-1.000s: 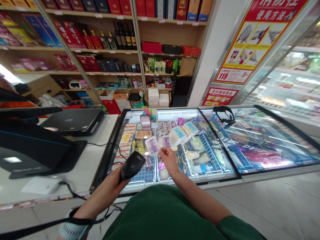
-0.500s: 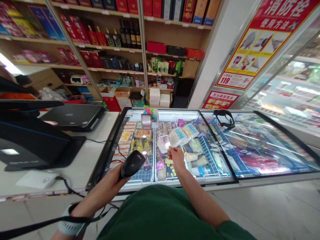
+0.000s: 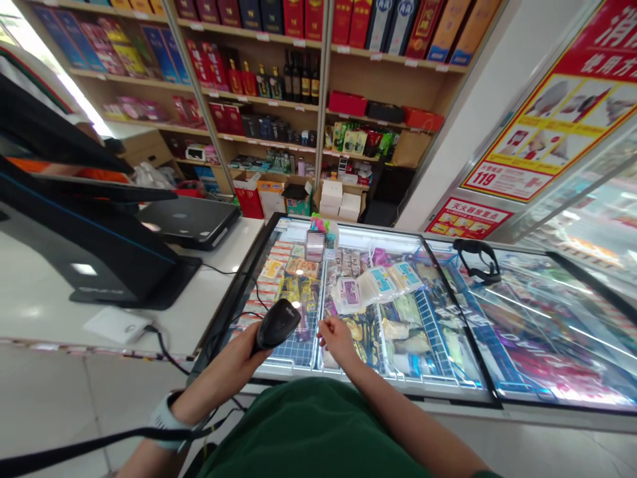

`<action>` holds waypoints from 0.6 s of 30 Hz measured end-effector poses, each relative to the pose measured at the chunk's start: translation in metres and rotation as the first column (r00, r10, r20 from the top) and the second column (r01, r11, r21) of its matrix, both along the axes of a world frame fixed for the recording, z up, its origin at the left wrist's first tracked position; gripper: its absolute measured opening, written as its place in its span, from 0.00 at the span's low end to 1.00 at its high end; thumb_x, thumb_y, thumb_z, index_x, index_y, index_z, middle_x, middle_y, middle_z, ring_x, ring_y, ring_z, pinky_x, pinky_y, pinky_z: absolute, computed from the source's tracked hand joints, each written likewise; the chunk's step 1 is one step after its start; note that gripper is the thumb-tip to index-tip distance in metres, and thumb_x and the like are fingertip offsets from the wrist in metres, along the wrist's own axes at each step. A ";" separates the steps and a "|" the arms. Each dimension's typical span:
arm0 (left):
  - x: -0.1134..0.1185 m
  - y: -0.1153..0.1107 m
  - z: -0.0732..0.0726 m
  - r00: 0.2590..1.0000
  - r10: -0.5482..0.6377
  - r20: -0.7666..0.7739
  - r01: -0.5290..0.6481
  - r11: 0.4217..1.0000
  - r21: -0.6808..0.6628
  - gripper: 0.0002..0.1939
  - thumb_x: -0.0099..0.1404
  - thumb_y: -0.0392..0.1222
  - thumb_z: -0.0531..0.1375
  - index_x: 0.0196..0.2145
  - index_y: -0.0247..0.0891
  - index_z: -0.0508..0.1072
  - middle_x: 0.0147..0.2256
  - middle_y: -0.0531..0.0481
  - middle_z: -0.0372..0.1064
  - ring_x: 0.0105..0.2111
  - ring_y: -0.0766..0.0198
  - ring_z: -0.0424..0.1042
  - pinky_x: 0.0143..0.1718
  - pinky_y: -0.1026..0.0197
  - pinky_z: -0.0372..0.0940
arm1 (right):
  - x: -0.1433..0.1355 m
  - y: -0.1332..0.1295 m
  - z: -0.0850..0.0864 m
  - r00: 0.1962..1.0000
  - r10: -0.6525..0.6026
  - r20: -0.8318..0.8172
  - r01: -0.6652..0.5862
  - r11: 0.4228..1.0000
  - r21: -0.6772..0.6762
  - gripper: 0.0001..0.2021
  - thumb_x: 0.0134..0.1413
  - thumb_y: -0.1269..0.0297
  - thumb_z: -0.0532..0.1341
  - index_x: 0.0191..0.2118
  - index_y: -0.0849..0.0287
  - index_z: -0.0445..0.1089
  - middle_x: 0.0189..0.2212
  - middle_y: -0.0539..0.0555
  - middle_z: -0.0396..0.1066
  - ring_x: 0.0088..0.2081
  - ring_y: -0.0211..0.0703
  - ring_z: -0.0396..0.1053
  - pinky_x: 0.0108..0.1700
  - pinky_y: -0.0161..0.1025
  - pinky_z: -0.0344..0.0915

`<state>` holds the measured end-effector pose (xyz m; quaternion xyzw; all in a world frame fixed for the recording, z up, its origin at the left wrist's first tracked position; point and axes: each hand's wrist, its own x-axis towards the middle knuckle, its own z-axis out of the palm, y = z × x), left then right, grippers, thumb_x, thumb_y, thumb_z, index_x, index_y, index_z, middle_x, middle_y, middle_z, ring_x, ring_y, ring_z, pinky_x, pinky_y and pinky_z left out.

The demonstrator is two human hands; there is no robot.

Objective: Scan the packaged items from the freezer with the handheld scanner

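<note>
My left hand [image 3: 243, 358] is wrapped round the handle of a black barcode scanner [image 3: 279, 324], held over the freezer's glass top. Several clear plastic packs lie side by side on the glass: one with a purple label [image 3: 347, 294] and others with blue labels [image 3: 381, 282]. Just in front of the purple-labelled pack hovers my right hand [image 3: 338, 340], its fingers curled closed with nothing visible in them. A gap separates it from the packs. The chest freezer [image 3: 462, 405] holds frozen goods in wire baskets beneath the glass.
A black strap-like device [image 3: 476, 260] rests on the freezer to the right. On the left counter [image 3: 37, 265] stand a dark checkout terminal [image 3: 129, 265], a black flat case [image 3: 192, 219] and a white box [image 3: 117, 325]. Scanner cable trails across the freezer's left edge.
My right hand has drawn back from the purple-labelled pack, towards my body. That pack now lies straighter beside the others. The view has shifted left; my left hand still holds the scanner.
</note>
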<state>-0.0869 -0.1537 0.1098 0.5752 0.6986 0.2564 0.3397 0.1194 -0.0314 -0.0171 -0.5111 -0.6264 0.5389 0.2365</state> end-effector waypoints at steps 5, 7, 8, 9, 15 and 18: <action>-0.014 -0.015 -0.011 0.999 0.048 0.022 -0.048 0.999 -0.004 0.23 0.65 0.44 0.54 0.56 0.34 0.63 0.53 0.40 0.69 0.55 0.53 0.67 0.56 0.54 0.60 | -0.068 0.028 -0.014 0.972 0.072 0.224 -0.084 0.996 0.043 0.10 0.58 0.57 0.58 0.36 0.58 0.70 0.28 0.50 0.75 0.26 0.39 0.73 0.29 0.33 0.64; -0.019 -0.021 -0.012 0.997 0.075 0.033 -0.075 0.997 -0.007 0.23 0.65 0.44 0.54 0.56 0.34 0.63 0.52 0.39 0.70 0.56 0.52 0.66 0.58 0.52 0.59 | -0.097 0.043 -0.018 0.945 0.083 0.317 -0.113 0.991 0.078 0.09 0.56 0.58 0.60 0.37 0.58 0.71 0.32 0.53 0.75 0.34 0.43 0.74 0.35 0.36 0.65; -0.021 -0.024 -0.012 0.995 0.091 0.040 -0.090 0.996 -0.005 0.22 0.65 0.44 0.54 0.56 0.35 0.64 0.52 0.39 0.70 0.56 0.52 0.66 0.58 0.51 0.59 | -0.111 0.050 -0.019 0.928 0.094 0.362 -0.136 0.986 0.092 0.09 0.56 0.59 0.60 0.37 0.59 0.71 0.34 0.54 0.75 0.37 0.45 0.74 0.38 0.37 0.65; -0.023 -0.026 -0.011 0.993 0.107 0.049 -0.107 0.994 -0.001 0.22 0.65 0.43 0.54 0.55 0.35 0.64 0.52 0.39 0.70 0.56 0.51 0.66 0.59 0.51 0.58 | -0.125 0.058 -0.019 0.909 0.106 0.404 -0.162 0.981 0.105 0.10 0.56 0.59 0.60 0.39 0.59 0.71 0.36 0.56 0.75 0.40 0.47 0.73 0.40 0.38 0.65; -0.034 -0.041 -0.013 0.970 0.207 0.127 -0.212 0.977 0.027 0.23 0.64 0.41 0.55 0.56 0.35 0.65 0.55 0.39 0.68 0.56 0.52 0.66 0.60 0.49 0.58 | -0.197 0.092 -0.016 0.776 0.215 0.592 -0.391 0.902 0.185 0.21 0.58 0.63 0.57 0.56 0.60 0.64 0.51 0.63 0.69 0.51 0.51 0.68 0.48 0.40 0.62; -0.038 -0.048 -0.013 0.954 0.250 0.165 -0.258 0.966 0.027 0.23 0.63 0.40 0.55 0.56 0.37 0.66 0.56 0.39 0.68 0.56 0.52 0.66 0.59 0.51 0.58 | -0.225 0.102 -0.013 0.704 0.263 0.660 -0.515 0.829 0.219 0.27 0.58 0.64 0.57 0.63 0.54 0.56 0.58 0.64 0.60 0.54 0.53 0.66 0.51 0.43 0.61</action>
